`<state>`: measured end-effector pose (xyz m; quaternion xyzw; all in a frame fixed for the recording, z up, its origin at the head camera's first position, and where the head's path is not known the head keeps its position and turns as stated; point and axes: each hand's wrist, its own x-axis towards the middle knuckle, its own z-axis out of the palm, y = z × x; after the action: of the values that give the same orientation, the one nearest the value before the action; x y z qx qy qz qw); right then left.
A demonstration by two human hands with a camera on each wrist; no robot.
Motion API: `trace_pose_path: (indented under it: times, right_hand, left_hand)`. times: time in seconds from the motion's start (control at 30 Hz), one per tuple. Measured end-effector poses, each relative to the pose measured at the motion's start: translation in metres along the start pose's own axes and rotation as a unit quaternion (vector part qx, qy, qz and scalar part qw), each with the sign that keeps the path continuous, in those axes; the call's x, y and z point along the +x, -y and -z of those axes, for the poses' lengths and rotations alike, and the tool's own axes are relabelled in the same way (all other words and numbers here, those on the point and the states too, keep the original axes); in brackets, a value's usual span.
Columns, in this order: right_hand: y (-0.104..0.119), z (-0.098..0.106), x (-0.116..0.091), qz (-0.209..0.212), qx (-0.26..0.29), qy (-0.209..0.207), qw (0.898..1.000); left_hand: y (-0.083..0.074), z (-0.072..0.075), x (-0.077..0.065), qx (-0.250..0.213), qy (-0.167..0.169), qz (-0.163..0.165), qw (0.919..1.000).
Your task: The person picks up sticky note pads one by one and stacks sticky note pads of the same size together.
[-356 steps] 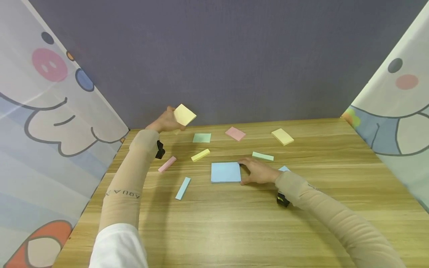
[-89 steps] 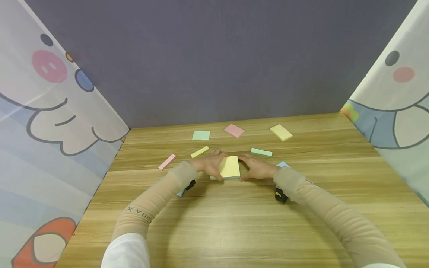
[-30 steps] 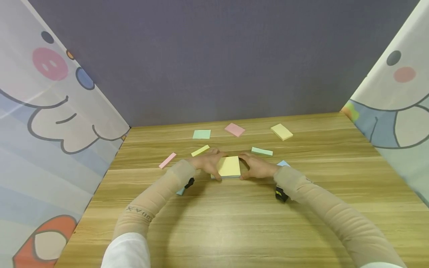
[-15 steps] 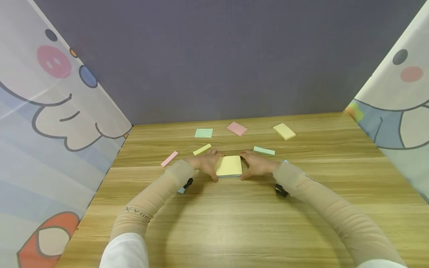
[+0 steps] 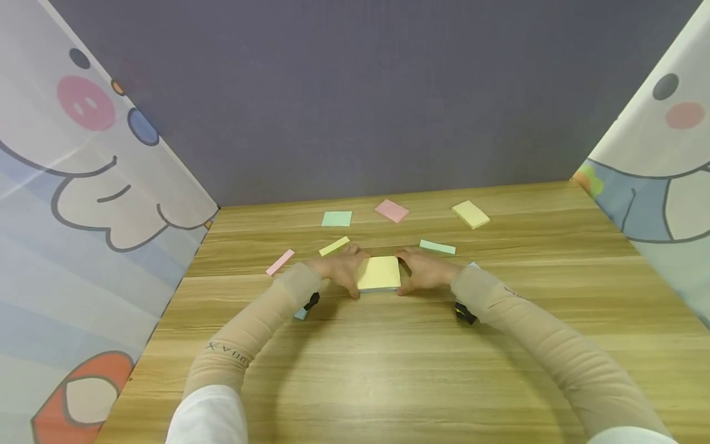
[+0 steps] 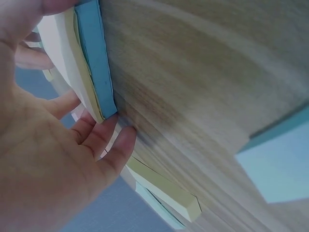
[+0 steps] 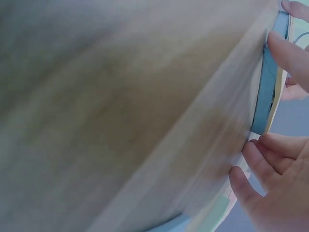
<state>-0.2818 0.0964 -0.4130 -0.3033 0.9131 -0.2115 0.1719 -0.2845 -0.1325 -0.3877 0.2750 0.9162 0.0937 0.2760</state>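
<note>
A pale yellow sticky note pad (image 5: 379, 272) lies on top of a blue sticky note pad (image 5: 379, 290) at the middle of the table; only the blue one's front edge shows in the head view. My left hand (image 5: 342, 269) grips the stack's left side, thumb at the front corner and fingers at the back. On the opposite side my right hand (image 5: 423, 270) holds it the same way. Both wrist views show the thick blue edge (image 6: 98, 58) under the thinner yellow layer, whose sheets bow slightly away from the blue (image 7: 264, 94).
Behind lie green (image 5: 336, 219), pink (image 5: 392, 211) and yellow (image 5: 471, 214) note pads. Narrow strips in pink (image 5: 280, 262), yellow (image 5: 334, 246) and green (image 5: 437, 247) surround the hands. A blue strip (image 5: 301, 314) and another blue piece (image 5: 474, 265) are partly hidden by the wrists.
The left hand brought the yellow pad from the back left onto the blue pad. In the last second it shifted slightly, and the blue margin at the left no longer shows.
</note>
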Motion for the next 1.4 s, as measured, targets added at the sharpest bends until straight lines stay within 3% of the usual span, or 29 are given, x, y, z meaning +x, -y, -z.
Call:
trace_pose_path:
  times: [0.6,0.9,1.07,1.4]
  right_hand:
    - [0.001,-0.001,-0.001,-0.001,-0.018,-0.019,1.0]
    - [0.0,0.002,-0.005,0.007,-0.004,0.002,1.0]
    - [-0.003,0.006,-0.007,0.017,0.01,0.005,1.0]
    - [-0.001,0.007,-0.005,0.02,0.001,0.001,1.0]
  left_hand:
    - [0.001,0.004,0.004,0.014,0.006,0.011,0.9998]
    - [0.011,0.002,-0.006,-0.034,0.01,0.023,0.9991]
    - [0.018,0.001,-0.01,-0.034,0.004,0.03,0.999]
    - [0.017,-0.001,-0.012,-0.03,-0.01,0.044,0.9985]
